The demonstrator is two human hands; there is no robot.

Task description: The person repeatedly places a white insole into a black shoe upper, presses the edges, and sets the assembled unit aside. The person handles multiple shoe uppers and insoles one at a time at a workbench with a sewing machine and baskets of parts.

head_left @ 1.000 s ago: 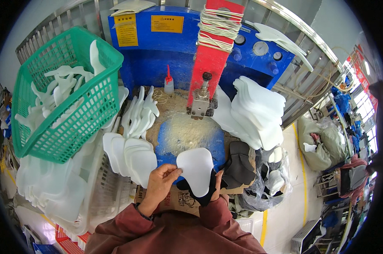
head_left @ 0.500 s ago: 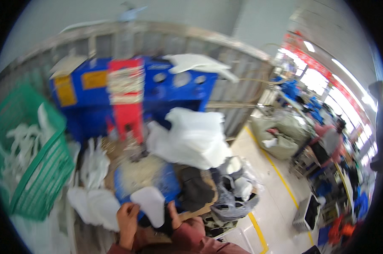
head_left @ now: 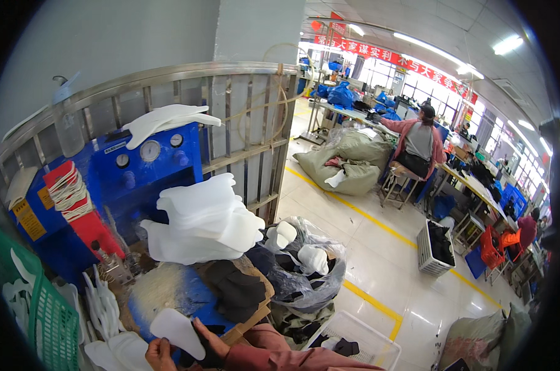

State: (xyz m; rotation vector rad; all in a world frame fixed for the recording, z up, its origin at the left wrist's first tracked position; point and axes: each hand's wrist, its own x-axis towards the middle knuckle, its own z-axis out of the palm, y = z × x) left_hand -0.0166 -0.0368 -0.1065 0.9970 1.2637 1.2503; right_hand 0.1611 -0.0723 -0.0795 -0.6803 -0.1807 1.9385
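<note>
View's swung right in the last second, but white pad [head_left: 178, 332] still sits between the hands, left hand [head_left: 161, 356] pinching its edge, right hand [head_left: 213, 341] alongside (grip unclear), dusty blue board [head_left: 190, 298] just beyond: work looks paused.

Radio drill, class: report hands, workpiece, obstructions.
Left hand pinching rounded white piece by its edge. Right hand beside its right edge. Dark pads nearby, not covering it.
</note>
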